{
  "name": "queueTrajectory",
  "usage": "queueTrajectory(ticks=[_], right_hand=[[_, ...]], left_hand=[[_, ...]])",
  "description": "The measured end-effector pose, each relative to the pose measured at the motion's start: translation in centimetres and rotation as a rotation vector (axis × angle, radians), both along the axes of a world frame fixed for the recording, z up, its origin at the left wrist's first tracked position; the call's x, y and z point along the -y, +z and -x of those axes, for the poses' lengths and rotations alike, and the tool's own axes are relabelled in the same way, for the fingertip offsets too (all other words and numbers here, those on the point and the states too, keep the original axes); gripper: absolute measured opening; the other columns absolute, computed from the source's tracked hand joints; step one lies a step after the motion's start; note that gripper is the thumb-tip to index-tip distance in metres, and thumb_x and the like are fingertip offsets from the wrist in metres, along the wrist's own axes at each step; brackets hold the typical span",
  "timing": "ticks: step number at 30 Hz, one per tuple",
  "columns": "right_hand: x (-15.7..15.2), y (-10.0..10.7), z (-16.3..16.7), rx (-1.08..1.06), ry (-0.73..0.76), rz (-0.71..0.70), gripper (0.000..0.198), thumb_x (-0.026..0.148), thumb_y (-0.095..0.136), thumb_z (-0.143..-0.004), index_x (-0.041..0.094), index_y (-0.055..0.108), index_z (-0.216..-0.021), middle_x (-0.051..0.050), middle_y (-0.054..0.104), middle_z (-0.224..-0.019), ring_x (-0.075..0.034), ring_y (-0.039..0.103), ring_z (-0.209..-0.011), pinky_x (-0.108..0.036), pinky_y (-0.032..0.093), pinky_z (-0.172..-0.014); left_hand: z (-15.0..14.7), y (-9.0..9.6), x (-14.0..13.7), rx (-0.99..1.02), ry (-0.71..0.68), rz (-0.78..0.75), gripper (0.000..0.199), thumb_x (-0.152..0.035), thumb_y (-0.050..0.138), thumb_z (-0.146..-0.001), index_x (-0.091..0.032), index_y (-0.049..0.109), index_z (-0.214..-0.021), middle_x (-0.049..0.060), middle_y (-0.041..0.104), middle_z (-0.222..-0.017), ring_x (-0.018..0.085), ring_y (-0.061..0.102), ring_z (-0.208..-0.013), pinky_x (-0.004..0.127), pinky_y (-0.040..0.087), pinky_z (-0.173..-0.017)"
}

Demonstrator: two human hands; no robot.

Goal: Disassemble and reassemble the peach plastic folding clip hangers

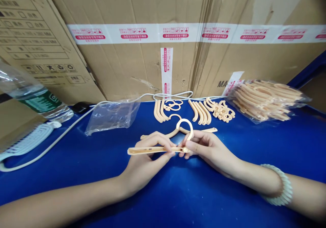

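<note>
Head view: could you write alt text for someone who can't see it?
A person's left hand holds a beige hanger arm, its end meeting a curved hook in the right hand, above a blue table. Beyond lie loose pieces and a bagged bundle, with cardboard boxes behind; a water bottle and hairbrush are at the left.

Blue tabletop (165,194) against taped cardboard boxes (122,61)

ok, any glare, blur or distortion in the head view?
Head view: pale sheen on the blue tabletop, glints on the flat plastic bag; head view, left edge: bottle looks stretched, carton print soft; head view, centre: left hand, right hand and hook reasonably clear.
</note>
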State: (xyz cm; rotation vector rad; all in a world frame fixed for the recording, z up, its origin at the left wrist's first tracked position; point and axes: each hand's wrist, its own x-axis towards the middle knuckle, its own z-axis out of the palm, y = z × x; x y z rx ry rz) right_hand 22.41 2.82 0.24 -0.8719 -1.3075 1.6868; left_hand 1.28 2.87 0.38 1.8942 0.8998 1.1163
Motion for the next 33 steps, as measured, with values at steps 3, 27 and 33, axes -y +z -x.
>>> queueTrajectory(ticks=[3, 27, 33], right_hand=[[0.1, 0.1, 0.1, 0.009, -0.009, 0.012, 0.025, 0.038, 0.075, -0.082, 0.015, 0.065, -0.085, -0.003, 0.072, -0.078, -0.013, 0.070, -0.072, -0.024, 0.057, -0.069], [0.6, 0.0, 0.8, 0.173, -0.122, -0.154, 0.033, 0.049, 0.072, -0.081, 0.019, 0.059, -0.081, -0.001, 0.068, -0.064, -0.015, 0.066, -0.060, -0.028, 0.055, -0.061], [0.7, 0.0, 1.2, 0.174, -0.181, -0.226, 0.029, 0.045, 0.077, -0.077, 0.018, 0.065, -0.077, 0.000, 0.062, -0.070, -0.011, 0.055, -0.056, -0.024, 0.051, -0.053]], left_hand=[[0.0, -0.2, 0.2, -0.007, 0.025, 0.072, 0.011, -0.016, 0.067, -0.086, -0.021, 0.062, -0.077, 0.001, 0.067, -0.089, 0.018, 0.065, -0.089, 0.032, 0.050, -0.083], [-1.0, 0.4, 0.3, 0.174, 0.003, 0.349, 0.010, -0.020, 0.072, -0.075, -0.017, 0.065, -0.069, 0.000, 0.061, -0.077, 0.013, 0.065, -0.068, 0.022, 0.055, -0.062], [-1.0, 0.2, 0.0, 0.262, 0.049, 0.471, 0.024, -0.020, 0.076, -0.071, -0.018, 0.057, -0.087, -0.001, 0.065, -0.079, 0.015, 0.068, -0.077, 0.025, 0.057, -0.072]])
